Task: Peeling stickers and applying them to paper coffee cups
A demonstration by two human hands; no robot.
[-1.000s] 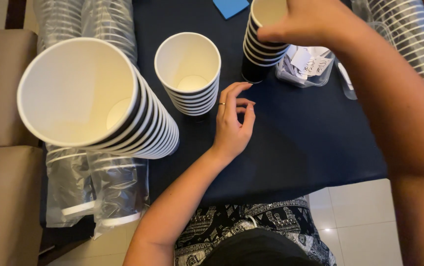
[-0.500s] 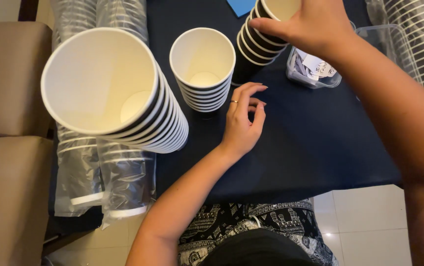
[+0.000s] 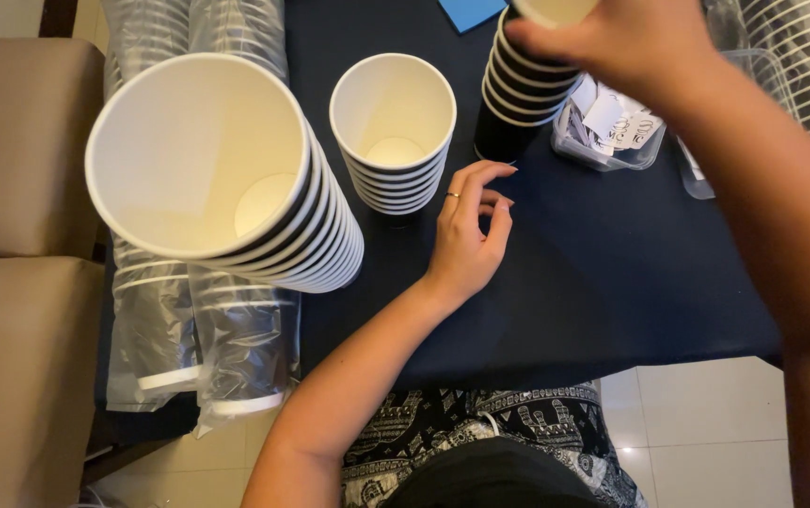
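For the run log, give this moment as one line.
right hand: grips top of cup stack | left hand: resting on dark tablecloth, empty

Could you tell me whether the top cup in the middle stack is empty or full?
Empty: the middle stack's top cup shows a bare white bottom.

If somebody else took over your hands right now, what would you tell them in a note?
Right hand: grips the top of the far cup stack.
Left hand: empty, fingers curled, resting on the dark tablecloth beside the middle cup stack.
Tall cup stack at left; clear tub of paper slips at right.
Done: three stacks stand.
Left: bagged cups unopened.
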